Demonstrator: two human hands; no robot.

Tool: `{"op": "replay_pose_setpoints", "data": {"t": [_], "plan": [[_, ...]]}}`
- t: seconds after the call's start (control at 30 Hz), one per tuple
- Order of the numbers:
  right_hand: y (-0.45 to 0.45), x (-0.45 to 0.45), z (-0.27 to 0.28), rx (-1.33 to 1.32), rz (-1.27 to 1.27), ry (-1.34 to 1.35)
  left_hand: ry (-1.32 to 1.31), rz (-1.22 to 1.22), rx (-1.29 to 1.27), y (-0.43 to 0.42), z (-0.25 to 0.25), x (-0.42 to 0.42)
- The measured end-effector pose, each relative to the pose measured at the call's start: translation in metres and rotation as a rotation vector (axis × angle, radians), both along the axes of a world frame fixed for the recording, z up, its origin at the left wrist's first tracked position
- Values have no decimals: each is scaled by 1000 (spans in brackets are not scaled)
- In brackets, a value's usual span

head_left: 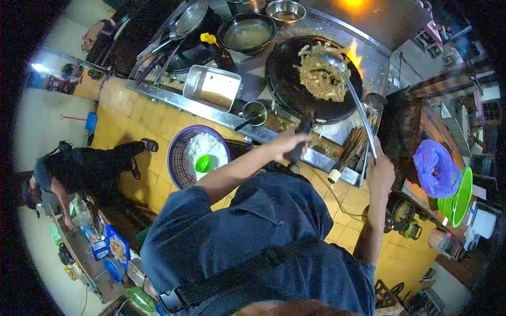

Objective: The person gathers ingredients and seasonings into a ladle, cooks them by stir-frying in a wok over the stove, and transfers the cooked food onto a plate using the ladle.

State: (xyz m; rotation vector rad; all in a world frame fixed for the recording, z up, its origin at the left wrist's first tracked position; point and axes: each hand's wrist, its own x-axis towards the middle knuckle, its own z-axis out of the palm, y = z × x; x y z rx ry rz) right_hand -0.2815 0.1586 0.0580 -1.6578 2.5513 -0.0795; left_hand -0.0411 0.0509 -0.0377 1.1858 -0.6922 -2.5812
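My left hand [292, 145] is closed around the dark handle of a large black wok [282, 76] on the stove. In the wok lies a heap of brown noodles [320, 81], with flame [355, 58] rising at its far right rim. My right hand [380, 171] grips the end of a long metal ladle [358, 102]; its rounded head reaches into the noodles. Left of the wok handle, a small metal pot [254, 112] with dark contents stands at the counter edge.
A rectangular metal tray [212, 71] and a bowl of cloudy liquid [246, 32] stand left of the wok. Below the counter is a purple basket [174, 167] of rice with a green scoop [203, 163]. Another person [79, 171] bends over a table at left. A purple bag [436, 167] sits at right.
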Motion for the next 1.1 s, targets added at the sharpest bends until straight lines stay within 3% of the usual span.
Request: {"op": "replay_pose_setpoints", "data": {"t": [0.03,0.1,0.2,0.33,0.37,0.43,0.5,0.53,0.57,0.63,0.7,0.73,0.77,0.8,0.83,0.93,1.0,1.07,1.1], "plan": [[-2,3,-5,-105,-25,-56,61,95,-203,-11,-31,-5],[-32,28,-20,-71,-109,-65,-17,190,-344,-29,-57,-14],[-76,6,-134,-13,44,133,9,172,-248,-49,-70,-21],[-65,54,-118,93,-10,104,-29,111,-304,-56,-89,-22],[-44,77,-107,77,8,112,-237,131,-405,-56,-85,-24],[-23,105,-86,174,78,-23,-86,52,-298,-62,-94,-20],[-48,87,-78,104,93,-269,137,159,-317,-63,-125,-22],[-56,75,-96,64,171,-251,25,135,-269,-65,-110,-22],[-64,63,-113,24,249,-231,-231,26,-374,-73,-147,-25],[-91,75,-125,21,-71,-353,-92,99,-383,-70,-110,-25],[-83,64,-108,-47,84,-371,-93,100,-276,-77,-130,-32],[-75,51,-75,55,100,-439,-93,109,-151,-72,-141,-36],[-61,37,-44,60,221,-429,-290,201,-148,-54,-40,-30],[-50,18,-38,123,225,-469,-106,250,-54,-42,-13,-32],[-52,31,26,314,167,-571,78,304,47,-31,7,-33],[-39,18,24,304,104,-489,178,64,274,-13,98,-7],[-28,19,13,158,208,-509,210,-3,271,-30,74,-5],[-27,31,28,247,153,-558,231,-54,308,-53,12,1],[-29,34,33,320,100,-594,63,23,-4,-52,-18,1]]}}
